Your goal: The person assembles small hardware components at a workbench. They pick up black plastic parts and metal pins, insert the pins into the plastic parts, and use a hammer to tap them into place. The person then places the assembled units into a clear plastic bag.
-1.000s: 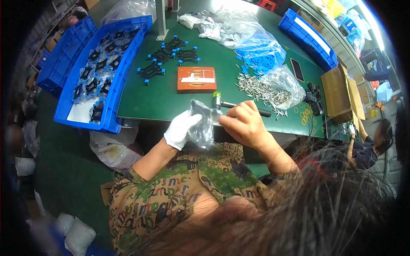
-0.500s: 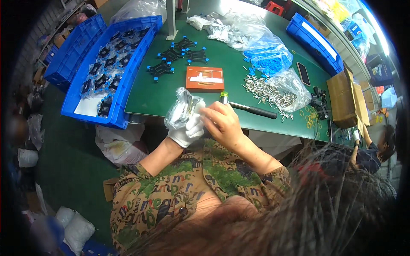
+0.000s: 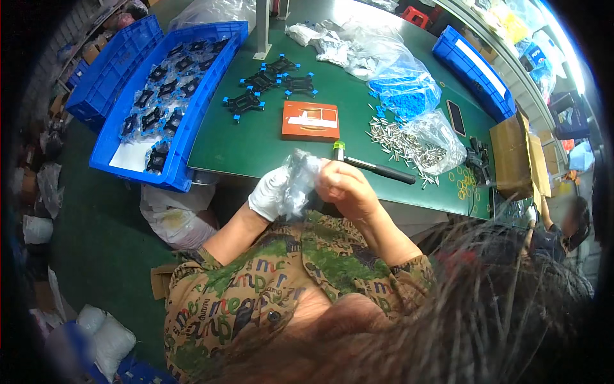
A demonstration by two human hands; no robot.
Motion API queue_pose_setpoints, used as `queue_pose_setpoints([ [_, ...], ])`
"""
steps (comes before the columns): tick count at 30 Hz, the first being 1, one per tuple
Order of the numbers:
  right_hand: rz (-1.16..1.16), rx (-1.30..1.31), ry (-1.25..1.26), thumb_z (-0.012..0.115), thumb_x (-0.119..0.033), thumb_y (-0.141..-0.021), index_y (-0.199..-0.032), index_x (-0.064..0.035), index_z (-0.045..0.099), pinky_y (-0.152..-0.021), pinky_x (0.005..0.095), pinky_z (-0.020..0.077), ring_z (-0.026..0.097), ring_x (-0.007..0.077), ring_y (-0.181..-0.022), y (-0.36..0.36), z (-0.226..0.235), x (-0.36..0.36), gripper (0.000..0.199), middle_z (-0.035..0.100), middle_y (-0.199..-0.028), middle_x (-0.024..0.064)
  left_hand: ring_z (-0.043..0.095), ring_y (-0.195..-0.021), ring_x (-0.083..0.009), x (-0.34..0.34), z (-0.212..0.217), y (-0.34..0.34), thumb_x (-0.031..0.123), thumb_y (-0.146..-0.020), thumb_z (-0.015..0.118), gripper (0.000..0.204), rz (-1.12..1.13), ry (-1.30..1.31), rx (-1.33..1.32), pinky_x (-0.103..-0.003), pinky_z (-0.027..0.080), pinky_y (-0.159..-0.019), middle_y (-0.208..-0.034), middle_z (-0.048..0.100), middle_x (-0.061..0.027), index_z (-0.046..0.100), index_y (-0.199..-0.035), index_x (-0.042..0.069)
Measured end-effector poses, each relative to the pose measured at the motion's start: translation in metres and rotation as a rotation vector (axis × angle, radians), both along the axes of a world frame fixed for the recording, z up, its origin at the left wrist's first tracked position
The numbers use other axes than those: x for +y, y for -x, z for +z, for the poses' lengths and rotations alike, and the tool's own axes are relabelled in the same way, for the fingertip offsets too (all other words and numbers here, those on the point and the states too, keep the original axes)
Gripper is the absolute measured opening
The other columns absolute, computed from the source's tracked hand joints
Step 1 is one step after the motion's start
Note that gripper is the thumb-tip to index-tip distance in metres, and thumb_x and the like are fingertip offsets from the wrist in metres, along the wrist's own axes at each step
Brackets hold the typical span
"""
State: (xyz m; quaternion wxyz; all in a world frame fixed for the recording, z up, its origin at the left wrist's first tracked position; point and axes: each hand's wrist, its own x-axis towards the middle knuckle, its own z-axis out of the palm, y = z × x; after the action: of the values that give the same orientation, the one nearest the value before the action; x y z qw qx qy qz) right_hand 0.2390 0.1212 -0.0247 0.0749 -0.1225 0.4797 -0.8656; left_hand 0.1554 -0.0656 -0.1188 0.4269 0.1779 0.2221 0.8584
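Observation:
In front of my chest, over the near edge of the green table, I hold a crinkled clear plastic bag. My left hand, in a white glove, is closed round its left side. My bare right hand pinches the bag's upper right part with bent fingers. What lies inside the bag is too blurred to make out. Just beyond my hands are an orange box and a hammer with a black handle and a light green end. Several black X-shaped frames with blue tips lie farther back.
At left, a blue crate holds several bagged frames. Silver metal pins, a bag of blue parts, a phone and yellow rings lie on the right, near a cardboard box. Another person works at far right.
The bag has shifted a little right and turned between my hands. My right hand has moved slightly right and down, with its fingers now on the bag's upper part.

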Motion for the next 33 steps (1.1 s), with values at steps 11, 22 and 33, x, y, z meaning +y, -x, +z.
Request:
queue_pose_setpoints([
  [11,-0.159,-0.264,0.214,0.056,-0.029,-0.105,-0.1,-0.0063,0.058,-0.049,0.0218,0.0313,0.038,0.0074,-0.057,-0.001,-0.031,0.013,0.024,0.044,-0.072,-0.0027,0.058,-0.093,-0.0159,-0.011,0.035,-0.015,0.033,-0.096,0.065,0.041,-0.085,0.059,-0.058,-0.034,0.047,-0.08,-0.108,0.06,-0.004,0.056,-0.127,0.007],
  [22,-0.377,0.788,-0.899,0.068,-0.006,-0.089,-0.092,-0.001,0.067,-0.058,0.0377,0.0437,0.055,0.0287,-0.063,-0.03,-0.006,0.003,0.006,0.058,-0.072,0.011,0.028,-0.151,-0.0279,-0.029,0.015,-0.05,0.036,-0.095,0.065,0.084,-0.078,-0.083,0.216,-0.042,0.026,-0.123,-0.162,0.032,-0.0175,0.023,-0.157,-0.002],
  [33,-0.068,0.43,-0.99,0.076,-0.015,-0.087,-0.096,-0.0041,0.071,-0.077,0.0369,0.0537,0.064,0.0275,-0.085,-0.057,-0.059,0.034,0.015,0.065,-0.092,0.0096,0.061,-0.119,-0.0232,-0.047,0.014,0.069,0.007,-0.092,0.066,0.049,0.609,0.609,0.299,-0.038,0.05,-0.104,-0.132,0.062,-0.011,0.052,-0.139,-0.002],
])
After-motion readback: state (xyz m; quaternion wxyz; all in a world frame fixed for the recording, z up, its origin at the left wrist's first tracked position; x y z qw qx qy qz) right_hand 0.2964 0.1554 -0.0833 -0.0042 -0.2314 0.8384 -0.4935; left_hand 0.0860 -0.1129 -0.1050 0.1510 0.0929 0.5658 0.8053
